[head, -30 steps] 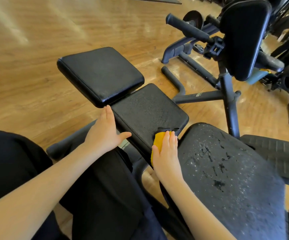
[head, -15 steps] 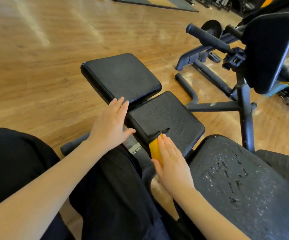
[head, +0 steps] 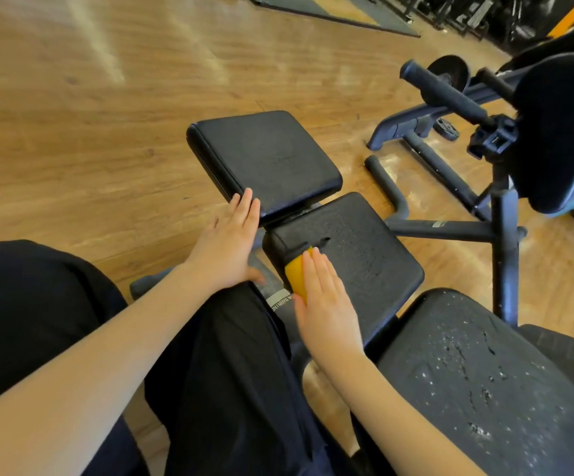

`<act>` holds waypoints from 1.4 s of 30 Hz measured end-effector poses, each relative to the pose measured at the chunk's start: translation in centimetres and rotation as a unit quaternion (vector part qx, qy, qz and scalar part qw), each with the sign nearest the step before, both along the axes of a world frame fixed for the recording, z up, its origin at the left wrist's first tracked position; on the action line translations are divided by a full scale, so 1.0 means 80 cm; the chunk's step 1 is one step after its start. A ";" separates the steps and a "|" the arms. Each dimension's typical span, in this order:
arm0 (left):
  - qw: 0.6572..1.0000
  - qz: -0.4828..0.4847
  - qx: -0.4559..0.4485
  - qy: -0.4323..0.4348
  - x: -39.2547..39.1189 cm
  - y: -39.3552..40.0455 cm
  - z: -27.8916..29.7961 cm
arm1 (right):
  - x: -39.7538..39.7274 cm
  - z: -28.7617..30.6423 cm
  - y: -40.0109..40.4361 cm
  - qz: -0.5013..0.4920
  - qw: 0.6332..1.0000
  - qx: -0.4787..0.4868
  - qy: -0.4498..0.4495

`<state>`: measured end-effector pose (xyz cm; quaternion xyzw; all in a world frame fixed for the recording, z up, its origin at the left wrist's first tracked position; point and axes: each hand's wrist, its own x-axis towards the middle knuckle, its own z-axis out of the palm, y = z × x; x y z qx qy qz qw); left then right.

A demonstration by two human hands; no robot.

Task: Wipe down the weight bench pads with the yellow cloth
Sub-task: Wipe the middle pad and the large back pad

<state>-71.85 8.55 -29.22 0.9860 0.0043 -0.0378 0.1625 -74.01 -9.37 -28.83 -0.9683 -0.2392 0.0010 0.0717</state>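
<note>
A wood gym floor [head: 72,132] runs under the bench, with other machines off at two o'clock. At ten o'clock from the middle pad sits the far pad [head: 265,163], and the left hand [head: 227,245] lies flat with straight fingers, tips touching that pad's near corner, gripping nothing. The wipe is on the middle pad [head: 347,255] (its skin torn near the near-left edge). The cloth [head: 297,276] is pressed against that edge under the right hand [head: 326,304], fingers straight and flat on top. Next, I judge, sweep toward one o'clock across the top, easing over the tear. The worn seat pad [head: 484,389] at five o'clock looks undone.
</note>
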 end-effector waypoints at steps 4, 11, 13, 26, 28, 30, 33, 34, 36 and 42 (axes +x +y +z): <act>1.000 -0.011 -0.001 0.003 0.000 0.005 -0.003 | -0.007 -0.015 -0.009 -0.028 0.998 -0.022 -0.047; 0.999 0.003 -0.035 0.003 -0.002 0.003 -0.004 | 0.043 -0.003 0.074 0.032 0.998 -0.049 -0.027; 0.999 0.007 -0.040 0.002 -0.003 0.002 -0.003 | 0.044 0.001 0.072 0.046 0.998 -0.041 -0.033; 1.000 0.011 -0.015 0.003 -0.004 -0.006 0.000 | -0.019 -0.018 -0.021 -0.038 0.996 -0.037 -0.072; 1.000 0.021 -0.019 -0.004 -0.003 -0.010 -0.001 | 0.001 -0.013 0.014 -0.017 0.998 -0.006 -0.055; 0.999 0.027 -0.025 -0.006 -0.002 -0.011 -0.002 | 0.020 -0.004 0.040 0.012 1.000 -0.008 -0.025; 0.999 0.029 -0.019 -0.006 -0.001 -0.013 -0.002 | 0.030 0.001 0.041 0.037 0.999 -0.009 -0.004; 0.999 0.028 -0.019 -0.004 -0.001 -0.013 -0.001 | 0.027 0.001 0.032 0.038 0.999 0.001 0.003; 1.000 0.025 -0.015 -0.005 -0.001 -0.012 0.000 | 0.014 -0.002 0.006 0.037 0.999 0.007 0.017; 1.000 0.012 -0.006 0.005 0.001 -0.011 0.000 | -0.031 -0.009 -0.077 0.025 0.999 -0.024 -0.009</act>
